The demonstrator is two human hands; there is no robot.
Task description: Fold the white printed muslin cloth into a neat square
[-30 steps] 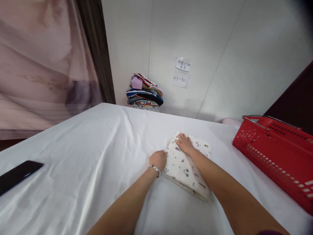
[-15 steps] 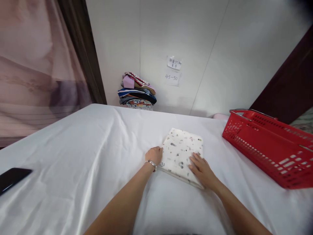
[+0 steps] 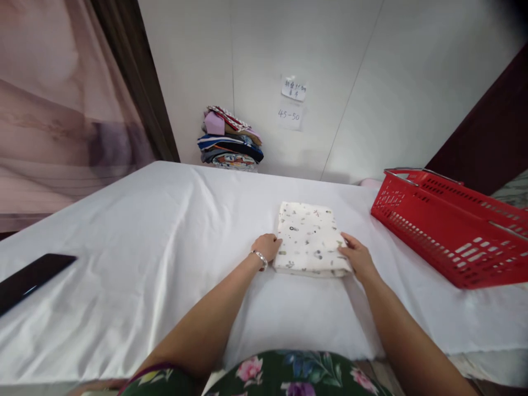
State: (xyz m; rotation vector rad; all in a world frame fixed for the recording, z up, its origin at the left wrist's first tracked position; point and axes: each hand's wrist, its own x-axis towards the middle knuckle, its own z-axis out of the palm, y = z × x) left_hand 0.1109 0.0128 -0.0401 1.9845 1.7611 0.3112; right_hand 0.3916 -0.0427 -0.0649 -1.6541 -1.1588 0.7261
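A folded white cloth [image 3: 307,236] with small scattered prints lies flat on the white-covered table, its layers showing along the near edge. My left hand [image 3: 267,247], a bracelet at its wrist, pinches the cloth's left edge. At the opposite side, my right hand [image 3: 358,257] grips the right edge near the front corner, thumb on top and the other fingers partly hidden. The cloth rests between both hands.
A red plastic basket [image 3: 445,231] with metal handles stands to the right. Folded clothes are stacked in a pile [image 3: 231,140] beyond the table's far edge. A dark phone-like object [image 3: 37,278] lies at left. Handwritten papers [image 3: 291,113] hang on the wall.
My right hand has gone from lying flat on the cloth to gripping its right edge. The cloth has turned slightly and now sits squarer to me. The view has tilted downward.
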